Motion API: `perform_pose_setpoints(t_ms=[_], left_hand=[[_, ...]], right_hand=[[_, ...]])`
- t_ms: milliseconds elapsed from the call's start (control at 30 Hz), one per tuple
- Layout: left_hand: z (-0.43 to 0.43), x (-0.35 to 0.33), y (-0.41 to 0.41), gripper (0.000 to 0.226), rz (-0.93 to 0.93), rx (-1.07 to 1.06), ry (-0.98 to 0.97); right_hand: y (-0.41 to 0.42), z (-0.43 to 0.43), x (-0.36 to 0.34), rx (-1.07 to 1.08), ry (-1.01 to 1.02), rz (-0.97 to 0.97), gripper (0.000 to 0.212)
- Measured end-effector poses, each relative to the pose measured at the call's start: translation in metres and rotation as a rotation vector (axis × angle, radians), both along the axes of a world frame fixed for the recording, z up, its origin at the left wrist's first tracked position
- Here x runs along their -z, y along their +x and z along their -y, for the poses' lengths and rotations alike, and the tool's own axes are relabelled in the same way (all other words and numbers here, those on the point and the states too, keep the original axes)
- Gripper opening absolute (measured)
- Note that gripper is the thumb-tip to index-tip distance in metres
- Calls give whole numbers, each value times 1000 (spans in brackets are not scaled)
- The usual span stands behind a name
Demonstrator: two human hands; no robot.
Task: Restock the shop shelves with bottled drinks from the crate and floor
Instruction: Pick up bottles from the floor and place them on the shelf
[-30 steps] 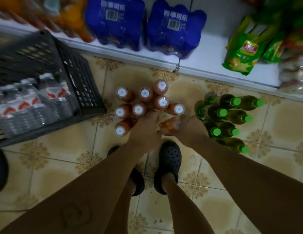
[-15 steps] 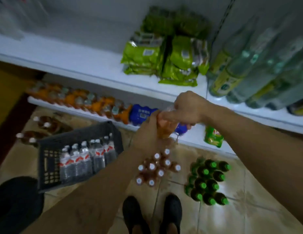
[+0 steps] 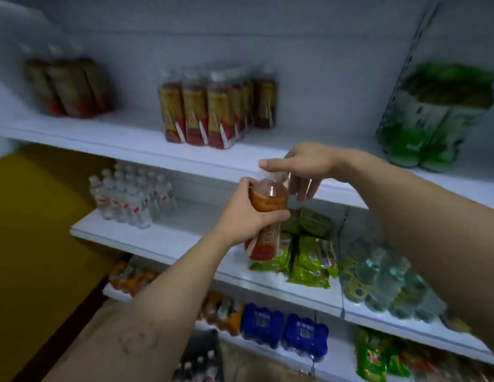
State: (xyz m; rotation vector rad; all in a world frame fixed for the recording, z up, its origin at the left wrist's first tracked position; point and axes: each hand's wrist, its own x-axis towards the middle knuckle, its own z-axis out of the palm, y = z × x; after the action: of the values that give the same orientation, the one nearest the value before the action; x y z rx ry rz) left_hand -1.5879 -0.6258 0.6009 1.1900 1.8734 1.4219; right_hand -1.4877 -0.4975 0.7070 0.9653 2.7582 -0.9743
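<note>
A brown tea bottle with a red and yellow label is held in front of the shelves, tilted with its top toward me. My left hand grips it around the upper body. My right hand sits at the bottle's pale cap, thumb over it and fingers curled behind. Matching tea bottles stand grouped on the upper shelf just above and left of my hands. The dark crate shows at the bottom edge with bottle caps inside.
Another group of dark bottles stands at the upper shelf's left. Water bottles and green snack packs fill the middle shelf, clear bottles its right. Blue multipacks sit on the lowest shelf. A green pack is upper right.
I have stood up from the floor bottles. The tea bottle rose with both hands from floor level to the height of the upper shelves, and my view swung up.
</note>
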Motion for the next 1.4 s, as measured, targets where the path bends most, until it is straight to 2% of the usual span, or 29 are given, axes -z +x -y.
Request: perform_pose_setpoints(t_ms=[67,167,300,400,500,567,667,767,867,1000,1100,1200,1333,1400], left_hand=[[8,-37,-9,58,71,16,87],[15,-82,-21,54,99,33,208],[12,-127,-27,47,37,43,273],[3,-139,-29,52,112,58,298],[-11,-134,-24,50,204,58,289],[-25,-127,-20,51,197,66,255],[-50,-117,-16,55,137,73,201],[-76,-113,-12,53,113,56,194],[-102,-117,-14,49,65,22,206],[-134,-110,-21,53,14,-67,210],[-145,-91,-30,54,26,-134,150],[-153,-72,-48,62,-94,-227,38],[-168,-54,-70,41,-106,-251,36],[-179,-46,-81,39,-127,-290,60]], right_hand=[[0,7,-36,-7,-67,-92,66],[2,16,-70,-65,-58,-175,56],[7,22,-79,-157,-141,-213,66],[10,18,-67,-142,-170,-288,77],[15,11,-42,-81,-86,-295,84],[17,2,-25,-65,-74,-328,78],[19,-20,-6,-39,-108,-394,59],[19,-47,2,-5,-117,-457,51],[9,-77,8,48,-103,-511,53],[-15,-112,25,126,-46,-555,63],[-34,-123,45,167,-41,-540,57],[-56,-130,56,209,-48,-599,41],[-87,-146,64,256,19,-625,45],[-104,-154,71,284,50,-606,48]])
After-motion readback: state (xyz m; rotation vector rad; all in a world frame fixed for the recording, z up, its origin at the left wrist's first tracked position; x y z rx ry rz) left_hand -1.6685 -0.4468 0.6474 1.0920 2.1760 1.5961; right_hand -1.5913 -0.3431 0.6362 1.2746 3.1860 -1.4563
